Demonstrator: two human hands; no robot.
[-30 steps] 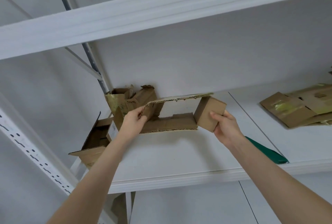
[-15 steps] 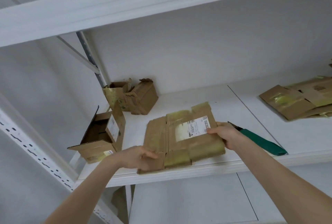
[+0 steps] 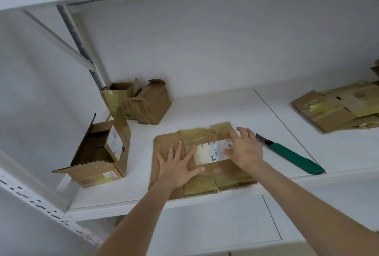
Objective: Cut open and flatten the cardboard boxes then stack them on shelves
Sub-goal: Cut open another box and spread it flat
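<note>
Flattened cardboard box (image 3: pixel 215 171) now lies flat on the shelf (image 3: pixel 215 108) at the front edge, label up. A second ago it was held up as an open sleeve. Left hand (image 3: pixel 178 165) and right hand (image 3: pixel 244 151) are both open, fingers spread, pressing it down. Flattening looks done for this one; stacking remains.

Utility knife (image 3: pixel 291 156) lies just beside it at 3 o'clock, untouched. Flat stack (image 3: pixel 336 108) at 2 o'clock.

Open box (image 3: pixel 98 153) at 9 o'clock lies on its side and looks empty. Torn box (image 3: pixel 151 104) at 11 o'clock has its contents hidden.
</note>
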